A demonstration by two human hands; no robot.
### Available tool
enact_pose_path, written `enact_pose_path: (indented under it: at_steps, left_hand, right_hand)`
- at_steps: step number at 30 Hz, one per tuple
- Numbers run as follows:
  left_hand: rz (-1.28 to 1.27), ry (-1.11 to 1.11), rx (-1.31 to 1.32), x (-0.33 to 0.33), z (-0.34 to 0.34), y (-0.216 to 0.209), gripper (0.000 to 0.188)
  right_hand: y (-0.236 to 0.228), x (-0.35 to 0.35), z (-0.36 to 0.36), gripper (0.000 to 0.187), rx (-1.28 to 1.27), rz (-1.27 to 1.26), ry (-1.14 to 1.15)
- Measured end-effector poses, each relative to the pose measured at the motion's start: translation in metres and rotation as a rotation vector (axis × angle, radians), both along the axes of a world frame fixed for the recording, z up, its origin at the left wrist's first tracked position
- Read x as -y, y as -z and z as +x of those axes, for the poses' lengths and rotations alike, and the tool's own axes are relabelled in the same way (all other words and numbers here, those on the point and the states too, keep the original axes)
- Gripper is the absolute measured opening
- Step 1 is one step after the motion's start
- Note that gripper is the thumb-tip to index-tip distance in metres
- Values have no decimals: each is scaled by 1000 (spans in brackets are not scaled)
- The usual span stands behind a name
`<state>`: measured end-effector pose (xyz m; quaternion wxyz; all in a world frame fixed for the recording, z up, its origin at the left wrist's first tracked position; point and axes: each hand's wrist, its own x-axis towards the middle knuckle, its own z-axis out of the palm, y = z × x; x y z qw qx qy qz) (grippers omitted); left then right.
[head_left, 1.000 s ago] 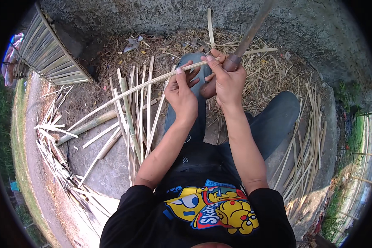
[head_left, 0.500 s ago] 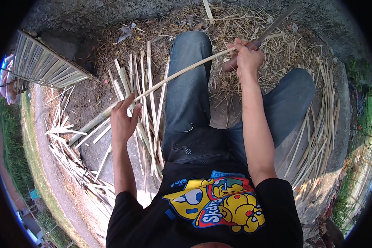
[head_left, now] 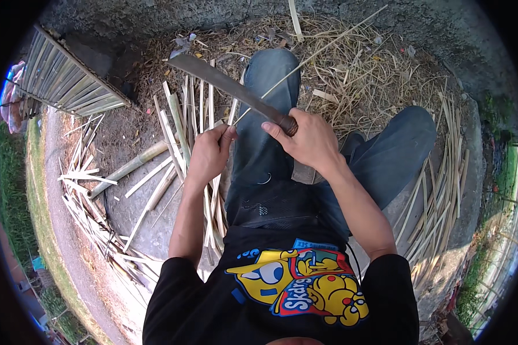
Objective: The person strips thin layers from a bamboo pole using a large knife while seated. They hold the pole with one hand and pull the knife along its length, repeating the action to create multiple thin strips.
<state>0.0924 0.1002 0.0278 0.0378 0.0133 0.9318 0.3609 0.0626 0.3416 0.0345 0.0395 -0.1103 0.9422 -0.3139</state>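
Both sides grasping: our left fingers (head_left: 229,133) pinch the near end of a thin bamboo strip (head_left: 328,49), our right fingers (head_left: 277,133) clench a machete (head_left: 227,85) by its handle. It crosses the strip above our left leg (head_left: 262,146). More split strips (head_left: 440,195) lie along the right edge of the ground (head_left: 158,236).

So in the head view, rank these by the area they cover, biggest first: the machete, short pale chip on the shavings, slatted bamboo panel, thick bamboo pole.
1. Slatted bamboo panel
2. Machete
3. Thick bamboo pole
4. Short pale chip

The machete's apparent size may owe something to nearness.
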Motion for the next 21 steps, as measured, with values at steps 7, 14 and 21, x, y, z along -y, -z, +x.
enact_pose_path:
  at_steps: [7, 14, 21]
  left_hand:
    - [-205, -51, -114, -6, 14, 14, 31]
    - [-348, -29, -192, -3, 19, 0, 29]
    - [-396, -35, -201, 44, 44, -5, 26]
  right_hand:
    - [1, -1, -3, 66, 17, 162, -90]
    - [6, 2, 1, 67, -104, 199, -111]
    - [-5, -50, -44, 62, -138, 248, 179]
